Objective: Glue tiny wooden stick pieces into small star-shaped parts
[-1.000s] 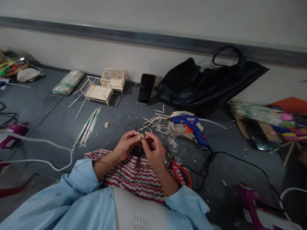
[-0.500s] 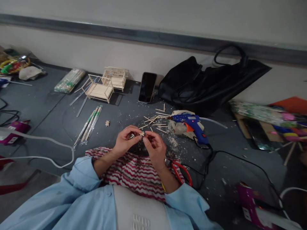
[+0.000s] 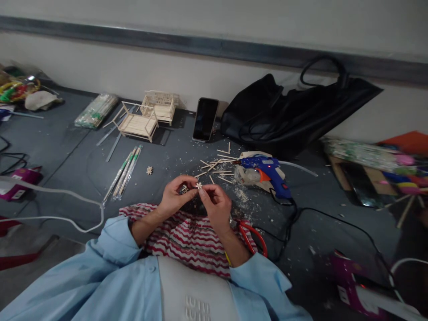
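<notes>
A small pale flower-shaped wooden piece (image 3: pixel 199 185), built of short stick ends, sits pinched between the fingertips of my right hand (image 3: pixel 218 203). My left hand (image 3: pixel 175 192) is closed, its fingertips at the same piece's left side. Under its curled fingers shows another small pale wooden piece (image 3: pixel 184 189), partly hidden. On the dark surface to the left lies a similar flower-shaped piece (image 3: pixel 149 170). Beyond my hands are scattered thin wooden sticks (image 3: pixel 222 172) and crumbs. A blue glue gun (image 3: pixel 267 167) with a small red light rests on a scrap at the right.
Two miniature stick-built furniture pieces (image 3: pixel 138 125) stand near the wall, beside a phone (image 3: pixel 205 119) and black bag (image 3: pixel 277 116). Wrapped sticks (image 3: pixel 125 174) lie left. Red-handled pliers or scissors (image 3: pixel 252 238) lie by my right forearm; a black cable (image 3: pixel 337 215) runs right.
The flower-shaped piece at my fingertips has turned, showing its face more fully. Both hands stay in nearly the same place.
</notes>
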Motion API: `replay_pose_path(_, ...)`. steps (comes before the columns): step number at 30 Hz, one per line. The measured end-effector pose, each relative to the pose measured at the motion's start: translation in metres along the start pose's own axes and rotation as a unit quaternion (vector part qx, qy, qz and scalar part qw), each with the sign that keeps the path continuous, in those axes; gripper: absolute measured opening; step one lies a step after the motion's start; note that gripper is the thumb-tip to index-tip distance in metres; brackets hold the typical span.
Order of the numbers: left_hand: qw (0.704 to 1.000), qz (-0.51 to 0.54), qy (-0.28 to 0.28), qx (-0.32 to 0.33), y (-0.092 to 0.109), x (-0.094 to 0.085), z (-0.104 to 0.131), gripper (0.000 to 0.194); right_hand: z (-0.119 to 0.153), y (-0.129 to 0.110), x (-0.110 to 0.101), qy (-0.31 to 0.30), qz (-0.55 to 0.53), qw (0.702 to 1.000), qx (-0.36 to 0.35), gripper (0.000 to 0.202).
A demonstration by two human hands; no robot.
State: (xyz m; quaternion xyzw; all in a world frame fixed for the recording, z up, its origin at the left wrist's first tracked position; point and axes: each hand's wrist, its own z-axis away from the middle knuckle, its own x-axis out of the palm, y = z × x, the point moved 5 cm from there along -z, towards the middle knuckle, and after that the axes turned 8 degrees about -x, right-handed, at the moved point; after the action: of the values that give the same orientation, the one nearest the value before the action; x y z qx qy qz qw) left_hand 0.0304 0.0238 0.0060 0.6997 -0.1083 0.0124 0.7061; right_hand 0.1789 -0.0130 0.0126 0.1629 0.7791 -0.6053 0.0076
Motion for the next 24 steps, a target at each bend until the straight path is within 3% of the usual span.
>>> replay_pose_path(3,0.999,0.043,-0.002,-0.01,-0.001,-0.001,0.0,0.031,0.001,0.0,0.0,0.009,-0.005,1.0,0.005,0.017)
replay_pose_path(11,0.987,0.083,-0.006,-0.138,-0.006,0.002,0.001,0.026,0.0,0.0,-0.001,0.027,-0.006,1.0,-0.002,0.014)
replay_pose_path(24,0.983,0.109,-0.026,-0.148,-0.011,0.002,0.0,0.022,-0.003,0.005,0.005,0.009,-0.101,0.991,0.084,0.02)
